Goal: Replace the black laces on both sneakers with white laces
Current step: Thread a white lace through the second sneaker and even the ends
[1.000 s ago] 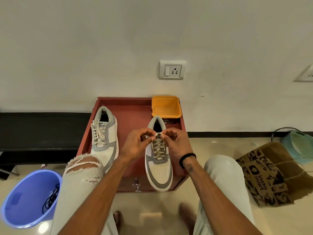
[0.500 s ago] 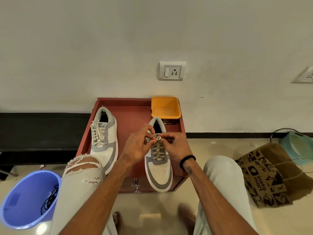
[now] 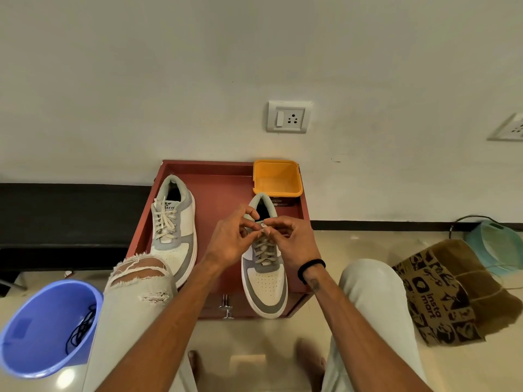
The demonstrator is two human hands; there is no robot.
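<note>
Two grey-and-cream sneakers stand on a red low table point(image 3: 218, 193). The left sneaker point(image 3: 174, 227) carries a tied white lace. On the right sneaker point(image 3: 266, 281) a white lace point(image 3: 264, 250) runs up through the eyelets. My left hand point(image 3: 230, 240) and my right hand point(image 3: 293, 240) meet over this shoe's tongue, and both pinch the ends of the white lace between fingertips. The knot itself is hidden by my fingers. Black laces point(image 3: 82, 328) lie inside a blue bucket point(image 3: 42, 329) at the lower left.
An orange plastic tub point(image 3: 277, 178) sits on the table's back right corner. A brown printed paper bag point(image 3: 444, 292) and a teal lidded container point(image 3: 498, 244) stand on the floor at the right. My knees flank the table; a black bench point(image 3: 65, 216) runs to the left.
Both hands stay at the top of the right sneaker; the fingers have shifted around the lace ends, with my left fingers now spread and raised over the tongue.
</note>
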